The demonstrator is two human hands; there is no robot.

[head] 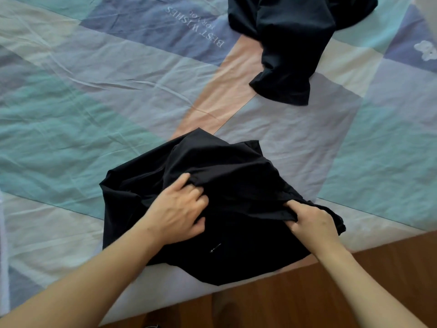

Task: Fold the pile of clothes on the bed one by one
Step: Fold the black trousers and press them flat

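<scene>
A patchwork sheet [99, 95] in teal, lilac, cream and peach panels is seen creased, with upside-down lettering [195, 26] (reading "BEST WISHES") printed towards its far edge. Wooden flooring [295, 301] is seen beyond its near edge.

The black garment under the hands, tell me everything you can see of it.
The black garment is thin, smooth, matte cloth, crumpled and unfolded, lying at the near edge of the bed, one corner hanging over it. A small metal zip pull shows low on it. The left hand pinches a fold near its middle; the right hand has a grip on a bunched edge at its right side.
</scene>
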